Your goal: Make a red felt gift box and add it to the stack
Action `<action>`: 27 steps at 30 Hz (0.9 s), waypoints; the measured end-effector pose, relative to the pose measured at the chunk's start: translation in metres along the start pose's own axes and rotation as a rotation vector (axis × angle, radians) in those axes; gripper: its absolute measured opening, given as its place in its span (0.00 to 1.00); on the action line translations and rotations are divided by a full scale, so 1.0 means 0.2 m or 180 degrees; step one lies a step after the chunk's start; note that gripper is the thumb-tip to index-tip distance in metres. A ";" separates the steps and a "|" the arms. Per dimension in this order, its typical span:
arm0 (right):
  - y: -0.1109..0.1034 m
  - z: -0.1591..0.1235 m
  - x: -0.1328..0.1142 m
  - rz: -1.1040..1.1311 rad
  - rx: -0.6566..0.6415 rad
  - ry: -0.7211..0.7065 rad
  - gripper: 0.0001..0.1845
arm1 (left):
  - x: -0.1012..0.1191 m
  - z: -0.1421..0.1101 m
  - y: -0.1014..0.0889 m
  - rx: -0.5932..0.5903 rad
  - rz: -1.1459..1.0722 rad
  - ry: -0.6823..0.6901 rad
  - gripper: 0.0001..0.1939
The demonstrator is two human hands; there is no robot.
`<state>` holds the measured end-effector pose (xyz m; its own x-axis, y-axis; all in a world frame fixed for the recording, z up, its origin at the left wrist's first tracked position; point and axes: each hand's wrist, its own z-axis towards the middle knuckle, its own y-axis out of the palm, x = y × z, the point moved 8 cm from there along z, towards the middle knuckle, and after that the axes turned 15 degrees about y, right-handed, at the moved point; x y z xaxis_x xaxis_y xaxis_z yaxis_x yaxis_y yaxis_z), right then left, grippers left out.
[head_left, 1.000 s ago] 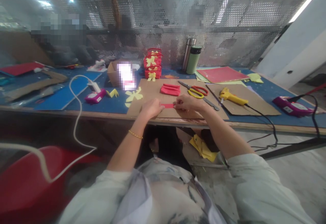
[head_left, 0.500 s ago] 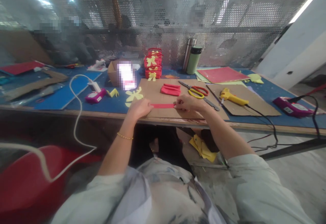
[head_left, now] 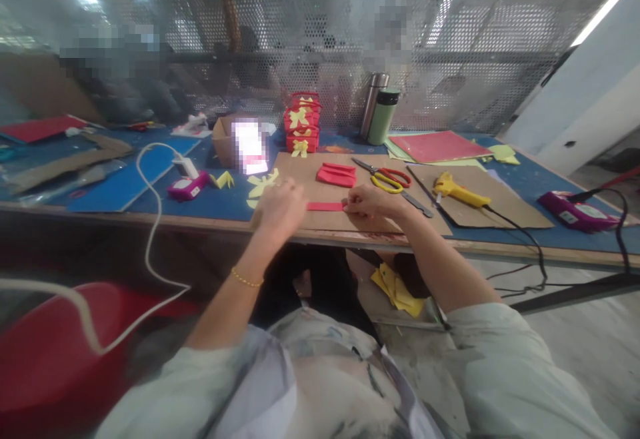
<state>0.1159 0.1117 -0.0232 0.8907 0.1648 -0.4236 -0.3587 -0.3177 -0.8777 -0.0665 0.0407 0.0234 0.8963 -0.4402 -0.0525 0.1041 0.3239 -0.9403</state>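
Observation:
A narrow red strip (head_left: 325, 206) lies across the cardboard sheet (head_left: 320, 222) near the table's front edge. My right hand (head_left: 367, 202) is closed on the strip's right end, its fingertips pinched together. Over the left end hovers my left hand (head_left: 284, 206), blurred by motion, so its fingers cannot be made out clearly. Just behind the strip sits a folded red piece (head_left: 337, 174). Scissors (head_left: 383, 176) with red and yellow handles lie beyond my right hand, beside a grey metal blade (head_left: 417, 204). Yellow bow-shaped cutouts (head_left: 261, 187) are partly behind my left hand.
A yellow glue gun (head_left: 460, 190) rests on cardboard at right, its cord hanging off the table. Red boxes with yellow bows (head_left: 302, 122) are stacked at the back, left of two bottles (head_left: 383, 116). A lit phone (head_left: 250, 146) leans on a box; a white cable (head_left: 157, 199) drapes left.
My left hand slid leftward along the strip, exposing more of it, then lifted slightly and blurred. My right hand has stayed at the strip's right end.

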 end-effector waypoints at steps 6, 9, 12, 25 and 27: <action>-0.01 0.00 0.00 -0.0199 0.0139 0.0146 0.07 | 0.37 0.00 0.24 -0.0162 -0.0665 0.1191 0.26; 0.00 0.01 0.00 -0.0136 0.0078 0.0128 0.08 | 0.36 -0.02 0.29 -0.0103 -0.0606 0.1232 0.28; 0.00 0.01 0.01 -0.0106 0.0062 0.0108 0.09 | 0.34 -0.03 0.30 -0.0124 -0.0575 0.1263 0.29; -0.08 -0.07 0.26 -0.0637 0.0655 0.0377 0.10 | 0.35 -0.04 0.30 -0.0206 -0.0523 0.1245 0.30; -0.10 -0.11 0.28 -0.0686 0.0794 0.0507 0.10 | 0.35 -0.04 0.30 -0.0198 -0.0543 0.1253 0.30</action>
<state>0.1788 0.1075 -0.0238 0.9785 0.0495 -0.2000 -0.1975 -0.0507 -0.9790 -0.0009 0.0232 -0.0387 0.6347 -0.7727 -0.0074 0.1994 0.1730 -0.9645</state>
